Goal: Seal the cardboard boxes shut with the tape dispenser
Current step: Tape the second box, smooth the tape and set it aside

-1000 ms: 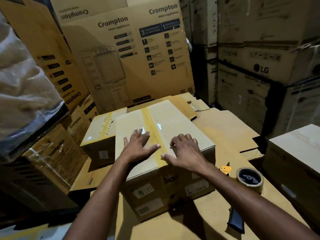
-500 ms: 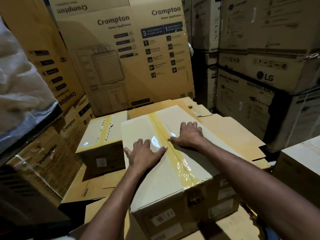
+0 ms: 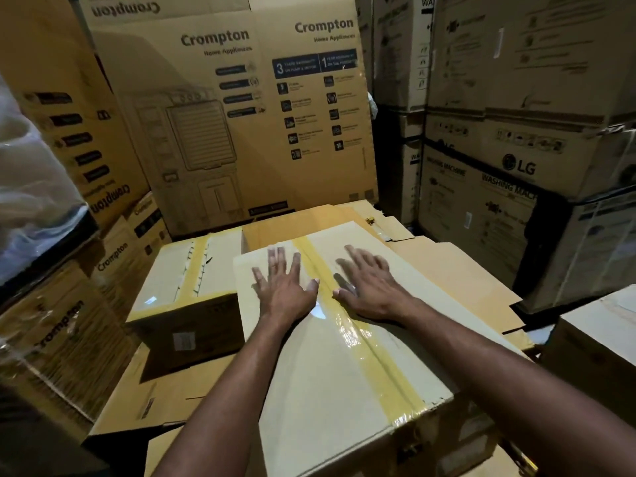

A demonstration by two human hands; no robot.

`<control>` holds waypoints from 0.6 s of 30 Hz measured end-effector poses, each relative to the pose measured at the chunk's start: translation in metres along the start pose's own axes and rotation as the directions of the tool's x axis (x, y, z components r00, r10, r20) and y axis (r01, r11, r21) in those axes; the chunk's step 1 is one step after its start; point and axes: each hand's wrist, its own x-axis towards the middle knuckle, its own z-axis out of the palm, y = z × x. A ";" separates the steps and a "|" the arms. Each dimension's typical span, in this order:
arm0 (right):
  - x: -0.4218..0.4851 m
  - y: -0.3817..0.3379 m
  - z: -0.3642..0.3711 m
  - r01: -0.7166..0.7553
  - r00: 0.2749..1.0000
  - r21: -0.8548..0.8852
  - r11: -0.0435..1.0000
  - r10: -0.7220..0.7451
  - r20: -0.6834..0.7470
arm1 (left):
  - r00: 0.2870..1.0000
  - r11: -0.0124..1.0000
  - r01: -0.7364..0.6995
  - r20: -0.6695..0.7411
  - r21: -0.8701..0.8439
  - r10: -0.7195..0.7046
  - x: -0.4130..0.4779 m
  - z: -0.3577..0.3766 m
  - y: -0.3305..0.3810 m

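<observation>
Stacked cartons wall in this storeroom corner, seen from the head camera: a tall Crompton carton [image 3: 241, 125] stands straight ahead, LG cartons [image 3: 516, 173] are piled on the right, and plastic-wrapped goods [image 3: 31, 201] fill the left edge. Flattened cardboard [image 3: 464, 270] lies underneath as my working surface.

On it sits the box [image 3: 309, 390] I am sealing, its near end turned toward me. A yellowish tape strip [image 3: 382, 359] runs along the centre seam, away from me, and folds down over the near edge. I judge it lies this way so I can reach the whole length of the seam. A second box [image 3: 182, 270] is just beside it on the left and already carries its own strip. I cannot tell whether the two boxes touch.

My left grip [image 3: 285, 287] and right grip [image 3: 373, 290] lie palm down on the box top, one on each side of the strip, with thumbs pointing in toward it. Both are fully open with the fingers spread, pressing the cardboard and holding nothing. The fingertips are blurred, so I cannot tell exactly how they lie. My guess is that they sit astride the seam to flatten the flaps and bed the tape down.

The tape dispenser is not in view.
</observation>
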 end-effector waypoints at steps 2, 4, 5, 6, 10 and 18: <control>0.011 -0.001 0.001 0.135 0.981 -0.021 0.991 -0.131 0.142 | 0.987 0.989 -0.135 0.079 -0.063 0.140 0.002 0.003 -0.004; 0.022 -0.002 0.003 0.199 0.951 -0.007 0.980 -0.191 0.243 | 0.969 0.971 -0.180 0.140 -0.156 0.203 0.004 0.005 -0.011; 0.026 -0.002 0.003 0.210 0.944 -0.008 0.978 -0.201 0.262 | 0.965 0.964 -0.185 0.150 -0.190 0.215 0.004 0.006 -0.013; 0.029 -0.003 0.004 0.215 0.945 -0.016 0.977 -0.204 0.257 | 0.963 0.959 -0.188 0.153 -0.214 0.222 0.005 0.007 -0.016; 0.035 -0.002 0.011 0.227 0.966 -0.001 0.974 -0.224 0.132 | 0.951 0.948 -0.211 0.174 -0.238 0.255 0.016 0.011 -0.023; 0.033 0.004 0.008 0.197 0.980 0.137 0.971 -0.199 0.008 | 0.972 0.951 -0.178 0.108 -0.253 0.210 0.038 0.011 -0.020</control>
